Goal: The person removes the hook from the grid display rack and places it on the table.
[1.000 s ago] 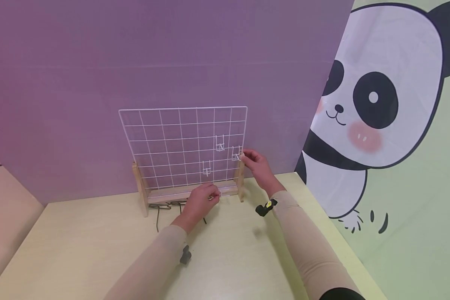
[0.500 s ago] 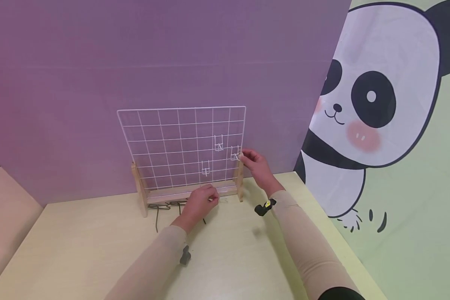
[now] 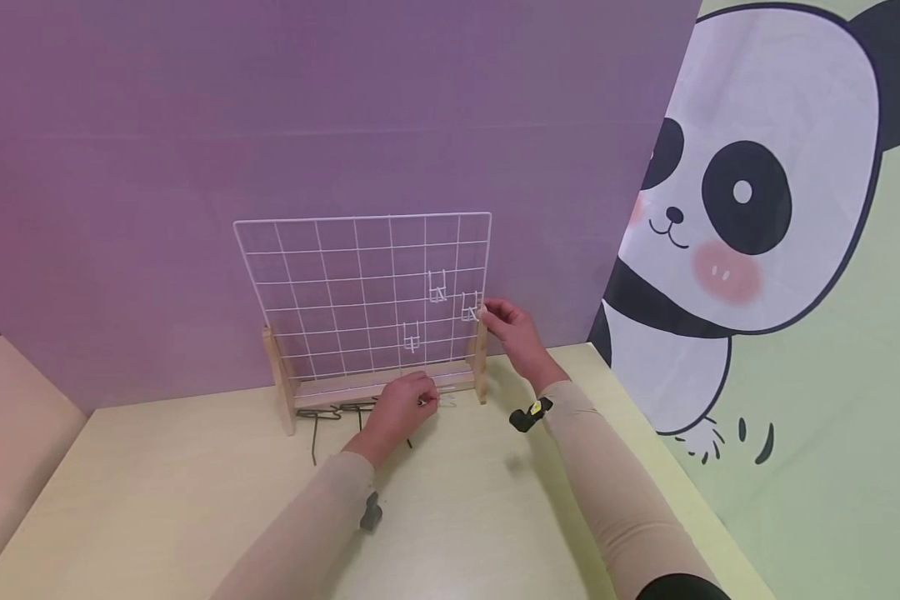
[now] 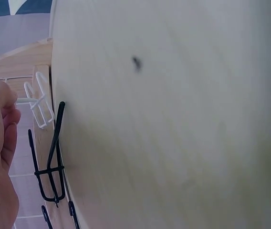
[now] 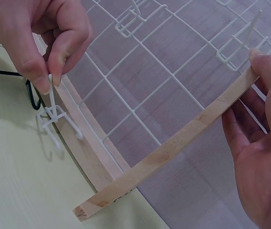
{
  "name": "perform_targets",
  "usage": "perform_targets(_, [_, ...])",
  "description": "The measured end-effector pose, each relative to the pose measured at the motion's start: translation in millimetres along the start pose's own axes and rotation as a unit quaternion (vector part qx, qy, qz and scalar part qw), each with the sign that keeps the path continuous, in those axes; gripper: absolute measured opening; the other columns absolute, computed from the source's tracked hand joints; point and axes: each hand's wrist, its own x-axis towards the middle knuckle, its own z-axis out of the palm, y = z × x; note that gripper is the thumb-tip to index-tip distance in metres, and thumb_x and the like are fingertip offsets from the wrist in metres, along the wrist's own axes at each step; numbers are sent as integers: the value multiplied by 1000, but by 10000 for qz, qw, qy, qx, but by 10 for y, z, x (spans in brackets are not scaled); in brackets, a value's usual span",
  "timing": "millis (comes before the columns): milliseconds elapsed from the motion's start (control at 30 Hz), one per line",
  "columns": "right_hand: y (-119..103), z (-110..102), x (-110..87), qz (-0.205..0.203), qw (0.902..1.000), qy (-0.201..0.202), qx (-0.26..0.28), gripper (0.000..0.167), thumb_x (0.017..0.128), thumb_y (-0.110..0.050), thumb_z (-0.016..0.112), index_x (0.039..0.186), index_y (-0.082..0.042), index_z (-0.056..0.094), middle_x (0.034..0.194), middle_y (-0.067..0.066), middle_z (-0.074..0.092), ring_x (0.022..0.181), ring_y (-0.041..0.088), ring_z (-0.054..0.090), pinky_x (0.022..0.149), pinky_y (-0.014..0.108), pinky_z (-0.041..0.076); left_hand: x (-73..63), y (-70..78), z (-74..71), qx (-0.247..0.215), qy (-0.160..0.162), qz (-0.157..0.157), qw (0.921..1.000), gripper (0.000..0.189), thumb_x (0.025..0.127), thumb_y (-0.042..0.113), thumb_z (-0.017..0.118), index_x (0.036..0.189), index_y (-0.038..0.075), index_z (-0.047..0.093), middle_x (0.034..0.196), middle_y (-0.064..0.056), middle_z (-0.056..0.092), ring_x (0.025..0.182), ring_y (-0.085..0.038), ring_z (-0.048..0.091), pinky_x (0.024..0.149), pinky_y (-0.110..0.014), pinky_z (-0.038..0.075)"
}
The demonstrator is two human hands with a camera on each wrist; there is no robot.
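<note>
My left hand [image 3: 400, 406] pinches a white wire hook [image 5: 53, 114] by its prong, between thumb and forefinger. That hook hangs low in front of the wooden base bar of the stand, its two bent ends pointing away from the fingers. In the right wrist view, my right hand [image 5: 264, 124] holds the top of the stand's right wooden post [image 5: 173, 138], thumb on the front edge and fingers behind. A white wire grid [image 3: 363, 217] stands upright in the wooden stand. Three white hooks hang on its right half, one of them [image 3: 470, 310] close to my right thumb.
Several black wire hooks [image 4: 54, 169] lie along the front of the base, left of and under my left hand. A purple panel [image 3: 157, 275] rises behind the grid. The pale tabletop [image 3: 157, 500] ends at a panda-printed wall [image 3: 832, 467] on the right.
My left hand has dropped slightly with the white hook, which sits a little lower, below the base bar. My right hand keeps its hold on the post.
</note>
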Motion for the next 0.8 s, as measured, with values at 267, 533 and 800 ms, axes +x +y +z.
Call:
perform_targets(267, [-23, 4, -19, 71, 9999, 23, -97, 32, 112, -15, 68, 139, 1, 68, 116, -1, 72, 114, 15, 66, 115, 39, 53, 22, 13, 4, -72, -153, -75, 9998, 25, 91, -3, 83, 83, 16, 70, 88, 7, 66, 84, -13, 67, 78, -32, 62])
perform_targets(533, [-35, 5, -23, 91, 9999, 19, -142, 33, 111, -15, 68, 140, 1, 68, 119, 2, 71, 117, 17, 66, 118, 43, 51, 28, 31, -6, -158, -472, -302, 9983, 16, 92, 0, 81, 87, 14, 74, 88, 8, 64, 83, -12, 62, 77, -30, 60])
perform_targets(800, [-23, 0, -13, 97, 9998, 21, -155, 33, 112, -16, 68, 141, 1, 67, 119, 2, 71, 117, 17, 65, 119, 43, 51, 38, 37, -2, -286, -731, -662, 9947, 11, 95, 6, 82, 91, 14, 76, 90, 6, 65, 86, -14, 64, 81, -35, 61])
